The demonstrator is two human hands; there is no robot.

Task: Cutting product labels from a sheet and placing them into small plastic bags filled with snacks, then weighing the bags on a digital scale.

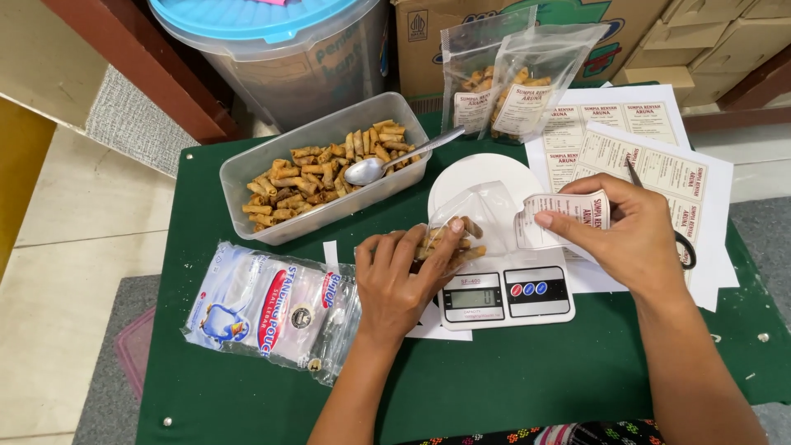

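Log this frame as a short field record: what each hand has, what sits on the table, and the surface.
left hand: grips a clear pouch of fried rolls over the digital scale
right hand: pinches a paper label, scissors looped on a finger
tub: fried rolls, metal spoon inside
back: two filled pouches
surface: green table
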